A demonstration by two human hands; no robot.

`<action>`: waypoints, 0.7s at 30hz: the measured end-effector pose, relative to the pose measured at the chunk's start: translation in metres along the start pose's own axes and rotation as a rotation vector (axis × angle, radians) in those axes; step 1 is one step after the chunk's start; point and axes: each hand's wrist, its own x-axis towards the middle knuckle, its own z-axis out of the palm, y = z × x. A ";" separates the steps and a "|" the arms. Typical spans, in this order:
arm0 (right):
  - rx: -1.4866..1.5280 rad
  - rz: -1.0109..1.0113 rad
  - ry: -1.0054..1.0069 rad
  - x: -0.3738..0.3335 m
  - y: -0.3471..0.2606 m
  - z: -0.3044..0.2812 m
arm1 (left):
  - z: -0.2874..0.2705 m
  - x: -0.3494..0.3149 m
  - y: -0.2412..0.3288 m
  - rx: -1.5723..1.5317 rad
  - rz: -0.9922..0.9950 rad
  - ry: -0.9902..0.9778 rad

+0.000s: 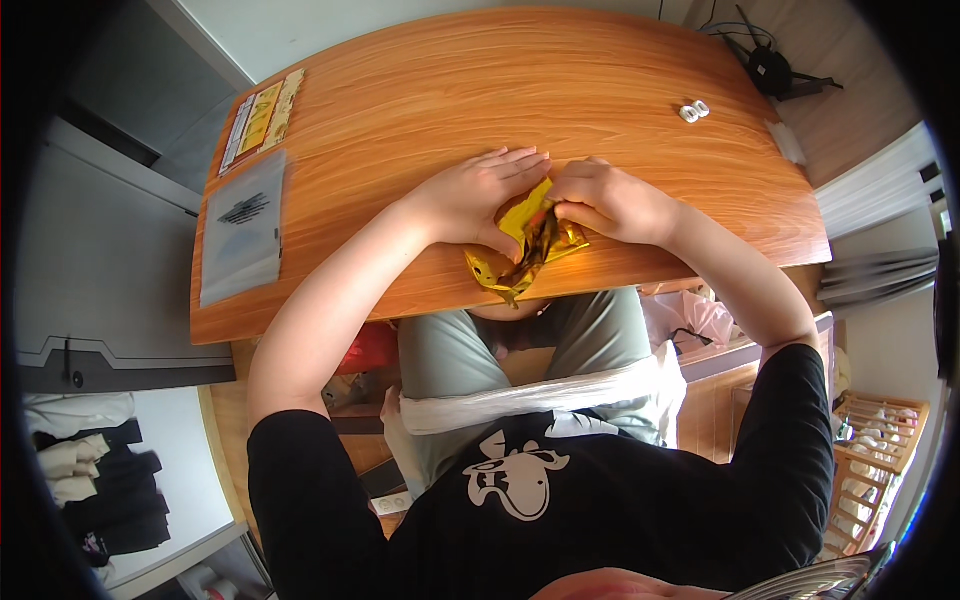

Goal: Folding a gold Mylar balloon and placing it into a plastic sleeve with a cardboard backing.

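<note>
A crumpled, shiny gold foil bag (pixel 545 240) lies near the front edge of the wooden table, between my two hands. My left hand (pixel 475 195) curves round its left side. The thumb presses on the foil, while the fingers stretch along the far side. From the right, my right hand (pixel 622 203) has its fingers bent and pinched on the bag's upper edge. A small orange-red patch shows among the folds beside the right fingertips. What the bag contains cannot be made out.
The wooden table (pixel 400 100) carries a clear plastic sleeve (pixel 243 228) with dark thin pieces and a printed yellow card (pixel 262 122) at the left. Small white objects (pixel 694 111) sit at the far right. Beyond that corner is a black device with cables (pixel 770 72).
</note>
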 end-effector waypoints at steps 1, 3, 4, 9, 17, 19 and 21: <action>0.029 0.046 0.002 0.003 0.000 0.004 | 0.001 -0.001 -0.002 -0.036 -0.004 0.000; 0.033 0.053 0.006 0.009 0.002 0.011 | 0.003 -0.002 -0.009 -0.072 -0.003 0.001; 0.032 0.054 0.007 0.009 0.003 0.011 | 0.004 -0.001 -0.012 -0.117 0.025 0.038; 0.051 0.212 -0.125 0.019 0.001 0.013 | -0.004 -0.006 -0.009 -0.678 0.018 0.143; -0.063 0.184 -0.006 0.021 -0.004 0.021 | -0.037 -0.008 0.020 -0.519 -0.238 -0.075; -0.041 0.170 0.051 0.018 -0.005 0.022 | -0.028 -0.017 0.020 -0.446 -0.186 -0.054; -0.078 0.204 0.071 0.016 -0.017 0.019 | -0.026 -0.028 0.016 -0.298 -0.141 -0.105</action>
